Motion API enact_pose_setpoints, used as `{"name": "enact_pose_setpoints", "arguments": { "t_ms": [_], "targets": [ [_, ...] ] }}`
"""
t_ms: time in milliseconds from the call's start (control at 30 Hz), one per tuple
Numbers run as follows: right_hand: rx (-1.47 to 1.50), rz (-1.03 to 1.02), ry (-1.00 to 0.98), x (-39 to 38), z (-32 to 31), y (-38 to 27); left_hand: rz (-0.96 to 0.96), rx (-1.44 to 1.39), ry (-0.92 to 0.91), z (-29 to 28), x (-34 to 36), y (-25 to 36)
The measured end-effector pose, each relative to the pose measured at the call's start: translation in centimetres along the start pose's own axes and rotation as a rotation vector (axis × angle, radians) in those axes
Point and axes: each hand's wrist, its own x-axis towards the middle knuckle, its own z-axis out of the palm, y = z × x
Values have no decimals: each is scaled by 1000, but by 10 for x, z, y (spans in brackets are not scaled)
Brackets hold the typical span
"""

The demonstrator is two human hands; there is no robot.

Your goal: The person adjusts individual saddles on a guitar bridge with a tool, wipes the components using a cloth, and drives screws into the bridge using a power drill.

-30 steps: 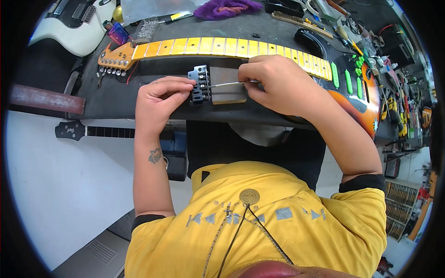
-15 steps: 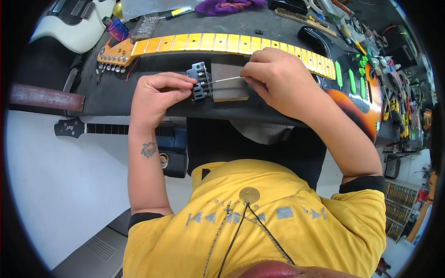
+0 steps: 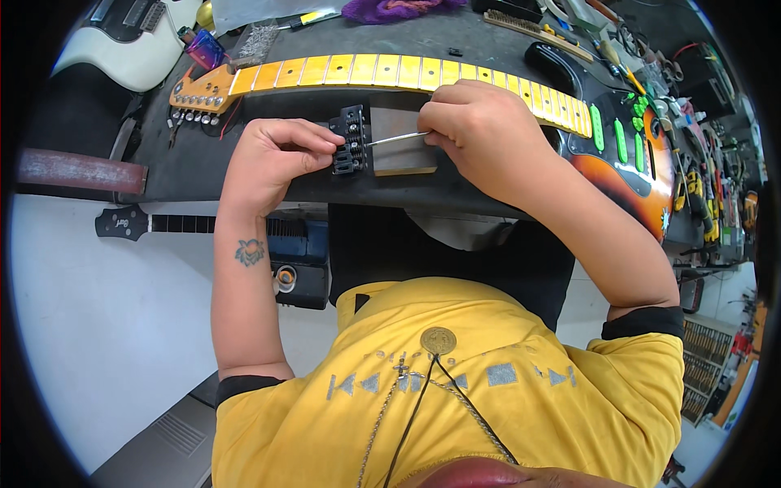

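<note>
My left hand is closed, thumb and fingertips pinching the left edge of a dark guitar bridge with a row of saddles and screws. The bridge is held tilted over the near edge of the bench. Between its fingertips my right hand grips a slim metal driver; whatever handle it has is hidden in the palm. The driver's tip points left and meets the saddle side of the bridge. A flat grey-brown block lies beneath the driver, to the right of the bridge.
Behind my hands stretches a maple guitar neck, reaching a sunburst guitar body with green pickup covers at right. A white guitar body stands far left. Hand tools crowd the right side; a wooden brush lies at the back.
The bridge has tilted in my left hand, so its top looks darker, and it sits slightly higher. My left forearm has shifted left. The driver stays against the bridge.
</note>
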Motion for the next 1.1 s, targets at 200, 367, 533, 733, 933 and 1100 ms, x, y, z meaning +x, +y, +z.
{"name": "enact_pose_setpoints", "arguments": {
  "t_ms": [200,367,533,733,933,1100],
  "targets": [
    [-32,2,-68,-1,-9,-9,-11,-35,-33,-2,1,0],
    [-72,0,-141,-1,-11,-12,19,-10,-39,-1,1,-1],
    [40,40,-114,-2,-7,-15,21,-8,-31,1,1,0],
    [5,21,-108,-2,-9,-11,19,-16,-30,2,1,1],
    [-37,5,-90,-6,0,-10,41,8,-26,2,-1,0],
    [-27,0,-110,-5,2,-11,58,25,-29,3,-1,-1]
  ]
}}
